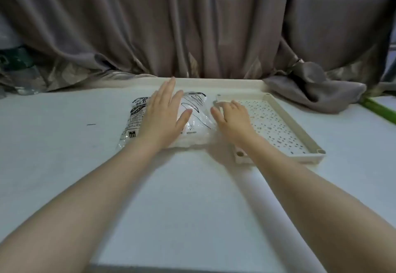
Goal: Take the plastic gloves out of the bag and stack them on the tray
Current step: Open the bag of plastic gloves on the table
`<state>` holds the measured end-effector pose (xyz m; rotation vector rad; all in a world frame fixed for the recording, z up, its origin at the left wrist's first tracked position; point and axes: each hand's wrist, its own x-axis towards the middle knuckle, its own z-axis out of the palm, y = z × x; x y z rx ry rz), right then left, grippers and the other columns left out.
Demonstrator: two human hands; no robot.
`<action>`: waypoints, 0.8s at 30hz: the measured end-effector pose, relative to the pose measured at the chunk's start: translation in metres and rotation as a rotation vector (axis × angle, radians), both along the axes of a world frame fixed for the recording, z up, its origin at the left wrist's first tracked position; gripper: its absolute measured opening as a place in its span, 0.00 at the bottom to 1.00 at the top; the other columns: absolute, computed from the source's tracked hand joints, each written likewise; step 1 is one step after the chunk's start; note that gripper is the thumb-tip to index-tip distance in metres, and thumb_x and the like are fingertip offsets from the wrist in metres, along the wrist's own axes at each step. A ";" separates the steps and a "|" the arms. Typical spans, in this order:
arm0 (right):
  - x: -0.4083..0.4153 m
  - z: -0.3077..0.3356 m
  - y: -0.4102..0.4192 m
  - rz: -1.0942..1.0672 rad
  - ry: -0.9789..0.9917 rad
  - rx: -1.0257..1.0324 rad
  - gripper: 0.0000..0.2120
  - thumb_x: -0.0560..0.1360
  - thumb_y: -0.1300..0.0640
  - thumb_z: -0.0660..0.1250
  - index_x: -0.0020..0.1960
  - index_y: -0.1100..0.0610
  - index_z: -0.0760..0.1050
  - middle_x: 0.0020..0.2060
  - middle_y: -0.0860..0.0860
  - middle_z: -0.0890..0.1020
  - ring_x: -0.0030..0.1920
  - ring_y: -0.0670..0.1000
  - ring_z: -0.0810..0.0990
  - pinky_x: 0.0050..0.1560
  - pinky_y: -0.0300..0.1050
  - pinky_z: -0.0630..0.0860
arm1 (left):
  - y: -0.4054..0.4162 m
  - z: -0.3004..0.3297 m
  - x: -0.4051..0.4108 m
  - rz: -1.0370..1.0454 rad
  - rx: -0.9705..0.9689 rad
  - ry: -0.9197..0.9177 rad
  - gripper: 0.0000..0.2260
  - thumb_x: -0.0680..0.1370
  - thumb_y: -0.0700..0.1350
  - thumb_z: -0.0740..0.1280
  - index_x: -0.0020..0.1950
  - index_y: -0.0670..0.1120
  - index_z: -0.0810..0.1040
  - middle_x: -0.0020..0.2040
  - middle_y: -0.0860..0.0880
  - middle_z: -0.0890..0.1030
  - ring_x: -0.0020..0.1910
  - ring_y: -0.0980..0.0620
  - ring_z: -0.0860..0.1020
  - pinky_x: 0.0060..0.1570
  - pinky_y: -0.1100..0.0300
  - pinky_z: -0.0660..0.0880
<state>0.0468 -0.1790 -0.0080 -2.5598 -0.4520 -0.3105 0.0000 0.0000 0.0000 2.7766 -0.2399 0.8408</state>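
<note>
Clear bag (194,123) lengthwise toward curtain (192,26)

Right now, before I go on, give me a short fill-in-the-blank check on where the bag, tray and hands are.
1. The left hand lies flat on the ____.
2. The tray sits to the ____ of the bag of plastic gloves.
3. The number of gloves stacked on the tray so far is ____.
4. The right hand holds ____.

Missing words: bag; right; zero; nothing
</note>
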 end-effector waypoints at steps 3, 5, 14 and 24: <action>-0.015 -0.008 0.003 0.044 0.080 -0.037 0.23 0.75 0.35 0.51 0.53 0.52 0.73 0.51 0.55 0.80 0.63 0.57 0.71 0.69 0.54 0.54 | -0.002 -0.009 -0.007 -0.009 0.073 0.103 0.34 0.74 0.62 0.46 0.73 0.43 0.63 0.77 0.45 0.55 0.76 0.47 0.53 0.72 0.56 0.45; -0.025 -0.015 0.004 0.052 0.123 -0.127 0.27 0.74 0.36 0.59 0.62 0.56 0.69 0.55 0.54 0.79 0.64 0.55 0.70 0.72 0.55 0.46 | -0.004 -0.017 -0.008 -0.011 0.149 0.186 0.36 0.73 0.66 0.43 0.74 0.47 0.61 0.76 0.48 0.57 0.75 0.50 0.53 0.72 0.55 0.45; -0.014 -0.006 0.021 0.087 0.014 0.310 0.06 0.74 0.59 0.67 0.51 0.55 0.75 0.31 0.43 0.72 0.38 0.50 0.71 0.35 0.34 0.64 | 0.005 -0.020 0.011 0.054 0.206 0.200 0.46 0.67 0.67 0.67 0.77 0.53 0.48 0.77 0.52 0.53 0.76 0.50 0.50 0.73 0.53 0.46; -0.029 0.010 0.023 0.331 0.097 0.806 0.18 0.75 0.52 0.67 0.63 0.45 0.68 0.61 0.45 0.74 0.62 0.44 0.72 0.64 0.41 0.67 | 0.024 -0.001 0.001 0.144 -0.517 -0.157 0.15 0.73 0.46 0.69 0.59 0.47 0.76 0.47 0.46 0.81 0.50 0.41 0.78 0.42 0.56 0.69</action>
